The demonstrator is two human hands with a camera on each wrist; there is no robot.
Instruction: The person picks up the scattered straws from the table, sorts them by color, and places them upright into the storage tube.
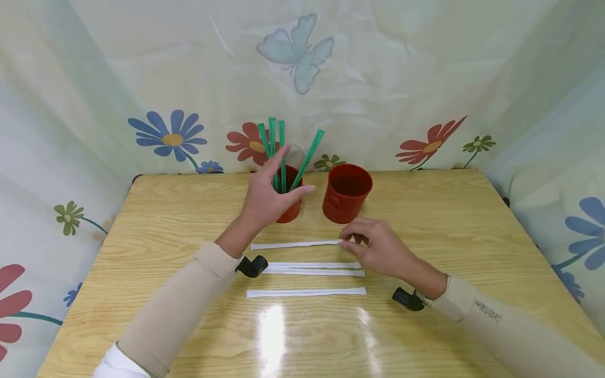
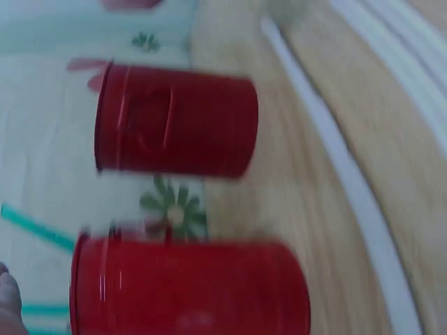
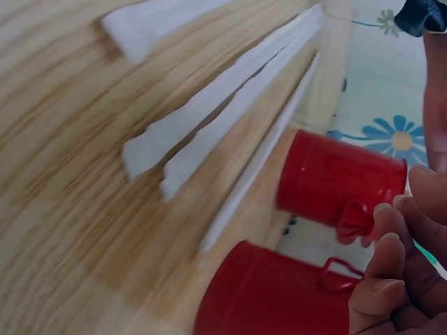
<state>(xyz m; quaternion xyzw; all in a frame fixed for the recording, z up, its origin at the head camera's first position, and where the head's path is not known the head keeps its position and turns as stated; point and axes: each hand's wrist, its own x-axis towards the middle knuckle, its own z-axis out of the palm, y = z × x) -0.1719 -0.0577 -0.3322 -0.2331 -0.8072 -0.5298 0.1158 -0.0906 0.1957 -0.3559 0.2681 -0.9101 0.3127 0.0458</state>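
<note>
My left hand (image 1: 270,194) is spread at the left red bucket (image 1: 289,211), thumb and forefinger apart in front of its rim. Several slim green paper-wrapped sticks (image 1: 283,157), like wrapped straws, stand in that bucket and lean different ways. In the left wrist view only a fingertip (image 2: 8,296) shows, beside the bucket's mouth. My right hand (image 1: 378,247) hovers with loosely curled fingers by the right end of the farthest white wrapped stick (image 1: 293,245). The right wrist view shows that stick (image 3: 262,153) apart from the fingers (image 3: 385,258), and nothing shows between them.
A second red bucket (image 1: 344,202), with nothing visible sticking out, stands right of the first. Two white sticks (image 1: 312,269) lie close together on the wooden table (image 1: 179,220), and another (image 1: 307,292) lies nearer me. A flowered curtain (image 1: 378,105) hangs behind the table.
</note>
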